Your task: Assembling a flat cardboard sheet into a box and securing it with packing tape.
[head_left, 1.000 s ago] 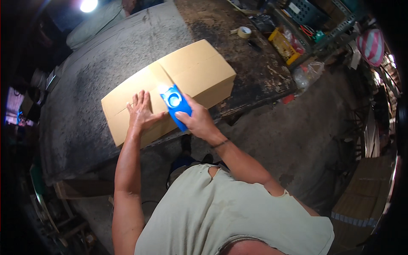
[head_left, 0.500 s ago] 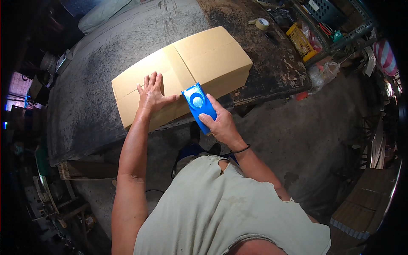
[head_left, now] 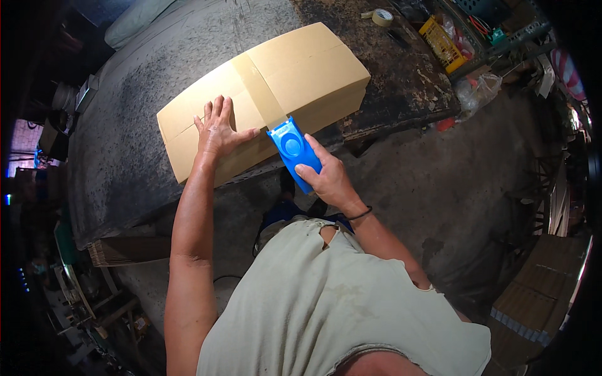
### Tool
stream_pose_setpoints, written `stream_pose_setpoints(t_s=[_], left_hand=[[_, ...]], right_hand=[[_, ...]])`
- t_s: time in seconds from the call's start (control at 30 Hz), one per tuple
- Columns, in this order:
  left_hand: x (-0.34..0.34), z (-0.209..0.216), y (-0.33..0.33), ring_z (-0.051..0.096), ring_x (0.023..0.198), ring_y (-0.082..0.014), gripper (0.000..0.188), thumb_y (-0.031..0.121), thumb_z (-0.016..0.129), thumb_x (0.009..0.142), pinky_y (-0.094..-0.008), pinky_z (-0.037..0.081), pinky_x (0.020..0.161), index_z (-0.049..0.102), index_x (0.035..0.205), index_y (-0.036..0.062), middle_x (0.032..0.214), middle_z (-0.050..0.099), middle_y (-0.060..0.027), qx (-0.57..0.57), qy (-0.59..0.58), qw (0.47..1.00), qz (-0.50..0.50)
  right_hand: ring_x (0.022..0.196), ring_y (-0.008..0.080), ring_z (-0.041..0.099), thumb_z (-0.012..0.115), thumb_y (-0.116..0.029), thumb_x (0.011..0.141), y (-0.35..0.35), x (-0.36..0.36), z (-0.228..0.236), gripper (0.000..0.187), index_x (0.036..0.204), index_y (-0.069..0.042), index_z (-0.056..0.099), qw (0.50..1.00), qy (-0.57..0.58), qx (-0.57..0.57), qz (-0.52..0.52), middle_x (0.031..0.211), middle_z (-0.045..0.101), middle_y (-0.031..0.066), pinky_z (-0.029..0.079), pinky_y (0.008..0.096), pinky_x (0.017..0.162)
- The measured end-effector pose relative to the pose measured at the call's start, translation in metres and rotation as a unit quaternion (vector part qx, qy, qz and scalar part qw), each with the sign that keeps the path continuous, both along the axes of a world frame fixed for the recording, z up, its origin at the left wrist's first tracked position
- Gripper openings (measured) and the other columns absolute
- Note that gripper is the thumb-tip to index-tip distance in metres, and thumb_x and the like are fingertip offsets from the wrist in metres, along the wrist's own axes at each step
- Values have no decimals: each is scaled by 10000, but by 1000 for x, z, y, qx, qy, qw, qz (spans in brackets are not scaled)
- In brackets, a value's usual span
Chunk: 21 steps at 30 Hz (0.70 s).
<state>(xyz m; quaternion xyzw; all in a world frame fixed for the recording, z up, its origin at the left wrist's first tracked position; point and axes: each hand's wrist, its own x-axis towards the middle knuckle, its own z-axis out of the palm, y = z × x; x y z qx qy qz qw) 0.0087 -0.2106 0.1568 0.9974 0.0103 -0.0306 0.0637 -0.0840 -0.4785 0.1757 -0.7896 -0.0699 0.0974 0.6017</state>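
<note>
A long tan cardboard box lies on the dark worktable close to its front edge. Across the top of the box, near its middle, runs a strip of tan packing tape that leads down to a blue hand-held tape dispenser. My right hand is wrapped around the dispenser, thumb on its face, with the front end at the box's near top edge. To the left of the strip, my left hand presses flat on the box, fingers spread.
A tape roll sits at the table's far right. Beyond that corner are a yellow plastic crate and a metal rack. Flattened cardboard is stacked at lower right and beneath the table's left front.
My right hand has drawn the dispenser slightly toward me relative to the box, and more tape shows behind it. The whole view has shifted a little; my left hand stays on the box.
</note>
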Motion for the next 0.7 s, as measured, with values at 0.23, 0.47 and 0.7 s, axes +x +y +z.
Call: stream_pose_setpoints(t_s=[0.23,0.47,0.7], left_hand=[[-3,5,-3,182,1430,-380,1145,718,672,586,-688,105,1079,323,1463,71,1541,240,-165,11,4,1000,-3],[-3,12,-6,169,1430,-398,1046,665,681,609,-687,95,1079,334,1474,189,1554,219,-148,6,-2,1000,-14],[-1,8,-1,156,1437,-383,980,664,650,654,-692,100,1072,320,1480,252,1576,194,-59,20,-10,997,-69]], right_hand=[[1076,359,624,668,-273,829,-14,-26,4,706,1430,-60,365,1000,24,3,0,1186,601,269,488,391,915],[1078,375,618,669,-285,824,-15,-27,-5,708,1431,-74,371,999,22,-22,-12,1184,599,273,491,397,909],[1082,398,605,666,-291,819,-13,-26,-10,703,1417,-52,384,999,33,-30,-22,1187,593,276,493,408,909]])
